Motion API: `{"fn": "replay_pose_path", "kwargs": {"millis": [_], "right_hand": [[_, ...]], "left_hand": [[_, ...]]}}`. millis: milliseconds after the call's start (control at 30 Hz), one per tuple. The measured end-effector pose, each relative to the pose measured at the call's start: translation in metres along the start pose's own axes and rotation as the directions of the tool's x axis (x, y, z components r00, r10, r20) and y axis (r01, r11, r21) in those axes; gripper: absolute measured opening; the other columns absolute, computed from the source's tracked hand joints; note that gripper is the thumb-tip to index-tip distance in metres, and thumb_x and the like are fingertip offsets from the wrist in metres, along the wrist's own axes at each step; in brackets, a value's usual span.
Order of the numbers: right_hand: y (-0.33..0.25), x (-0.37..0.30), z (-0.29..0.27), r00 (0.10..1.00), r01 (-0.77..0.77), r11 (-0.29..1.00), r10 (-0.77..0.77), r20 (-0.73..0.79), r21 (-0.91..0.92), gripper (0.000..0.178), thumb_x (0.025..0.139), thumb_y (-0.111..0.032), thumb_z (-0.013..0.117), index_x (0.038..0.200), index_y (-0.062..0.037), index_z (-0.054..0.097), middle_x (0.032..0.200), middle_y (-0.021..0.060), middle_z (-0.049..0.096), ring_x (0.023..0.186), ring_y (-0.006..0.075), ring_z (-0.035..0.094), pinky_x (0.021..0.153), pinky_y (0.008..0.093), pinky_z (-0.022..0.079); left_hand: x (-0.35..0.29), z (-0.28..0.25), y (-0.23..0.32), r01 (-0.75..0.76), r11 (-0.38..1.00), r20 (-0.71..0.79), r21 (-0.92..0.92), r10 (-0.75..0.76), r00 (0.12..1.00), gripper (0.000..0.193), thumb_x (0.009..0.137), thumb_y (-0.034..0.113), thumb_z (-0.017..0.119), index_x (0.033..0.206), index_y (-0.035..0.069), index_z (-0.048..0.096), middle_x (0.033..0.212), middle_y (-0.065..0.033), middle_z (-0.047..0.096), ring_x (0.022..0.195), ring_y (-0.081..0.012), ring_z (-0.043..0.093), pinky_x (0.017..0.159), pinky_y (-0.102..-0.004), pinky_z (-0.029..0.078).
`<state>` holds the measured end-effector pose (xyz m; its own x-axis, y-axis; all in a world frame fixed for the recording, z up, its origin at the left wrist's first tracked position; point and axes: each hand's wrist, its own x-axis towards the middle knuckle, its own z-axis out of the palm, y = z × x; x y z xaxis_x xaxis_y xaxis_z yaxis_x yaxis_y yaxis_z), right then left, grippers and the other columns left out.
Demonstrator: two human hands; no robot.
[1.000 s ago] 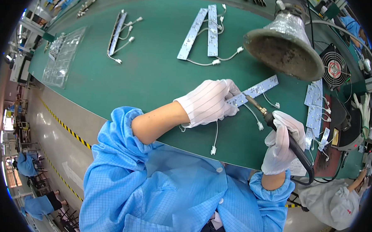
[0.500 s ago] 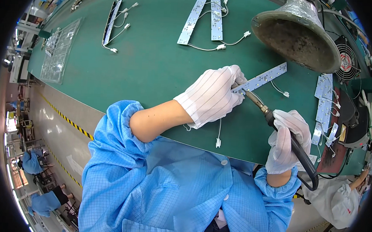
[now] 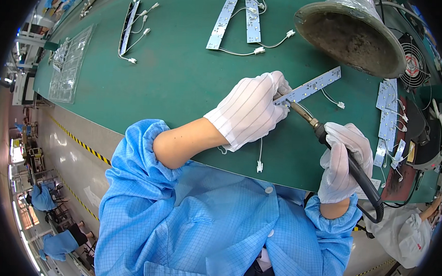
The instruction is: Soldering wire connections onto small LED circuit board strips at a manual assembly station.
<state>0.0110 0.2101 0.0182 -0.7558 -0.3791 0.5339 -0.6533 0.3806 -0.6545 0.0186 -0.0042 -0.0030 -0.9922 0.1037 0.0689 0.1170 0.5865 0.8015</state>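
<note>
Bending left elbow, extending gloved left hand (image 3: pixel 252 110) over green table (image 3: pixel 159 86), curling fingers, pinching lower-left end of light strip (image 3: pixel 312 87). Slanting strip up-right, near metal hood (image 3: pixel 351 40). Gripping soldering iron (image 3: pixel 318 130) in gloved right hand (image 3: pixel 346 160), wrapping fingers round handle, pointing tip up-left at strip's pinched end.

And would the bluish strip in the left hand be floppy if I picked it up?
Probably stiff: the bluish strip looks straight though the left hand grips only one end. Likely light, because it looks thin. Its white wires would probably dangle, since they curve loosely.
</note>
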Motion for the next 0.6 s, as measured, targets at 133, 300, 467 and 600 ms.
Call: {"fn": "replay_pose_path", "kwargs": {"millis": [133, 300, 467, 600], "right_hand": [[0.012, -0.004, -0.006, 0.975, 0.219, 0.944, -0.220, 0.020, -0.248, 0.013, 0.083, -0.003, 0.056, 0.095, -0.0010, 0.062, 0.089, 0.0152, 0.064, 0.076, 0.0201, 0.063, 0.069, 0.0303, 0.051], [0.001, -0.001, -0.010, 0.998, 0.039, 0.994, -0.033, 0.053, -0.106, 0.031, 0.082, 0.006, 0.059, 0.105, -0.0143, 0.056, 0.093, 0.0137, 0.064, 0.079, 0.0276, 0.064, 0.074, 0.0367, 0.054], [0.009, -0.003, -0.006, 0.996, 0.087, 0.994, -0.086, 0.023, -0.064, 0.021, 0.083, 0.003, 0.058, 0.097, -0.0122, 0.059, 0.091, 0.0121, 0.066, 0.077, 0.0273, 0.064, 0.073, 0.0362, 0.053], [0.005, -0.002, -0.005, 0.999, 0.025, 0.999, -0.024, 0.029, -0.028, 0.014, 0.082, 0.003, 0.058, 0.089, -0.0082, 0.062, 0.091, 0.0121, 0.066, 0.078, 0.0271, 0.064, 0.073, 0.0359, 0.053]], "left_hand": [[0.002, -0.004, 0.001, 0.015, 0.999, 0.033, -0.047, -0.014, 0.999, 0.025, 0.078, 0.013, 0.064, 0.094, -0.004, 0.055, 0.080, -0.0200, 0.060, 0.071, -0.0367, 0.059, 0.066, -0.0427, 0.048], [0.001, -0.005, -0.002, -0.086, 0.996, 0.032, -0.004, 0.086, 0.996, 0.026, 0.079, 0.014, 0.065, 0.094, -0.004, 0.057, 0.083, -0.0183, 0.061, 0.073, -0.0325, 0.061, 0.068, -0.0396, 0.049], [0.002, -0.005, -0.001, -0.046, 0.998, 0.049, -0.042, 0.048, 0.998, 0.025, 0.080, 0.014, 0.064, 0.094, -0.005, 0.056, 0.079, -0.0175, 0.062, 0.067, -0.0307, 0.062, 0.065, -0.0381, 0.050], [0.003, -0.007, 0.005, 0.114, 0.988, 0.097, -0.104, -0.104, 0.990, 0.025, 0.080, 0.014, 0.064, 0.095, -0.005, 0.055, 0.079, -0.0178, 0.063, 0.062, -0.0297, 0.062, 0.063, -0.0373, 0.050]]}}
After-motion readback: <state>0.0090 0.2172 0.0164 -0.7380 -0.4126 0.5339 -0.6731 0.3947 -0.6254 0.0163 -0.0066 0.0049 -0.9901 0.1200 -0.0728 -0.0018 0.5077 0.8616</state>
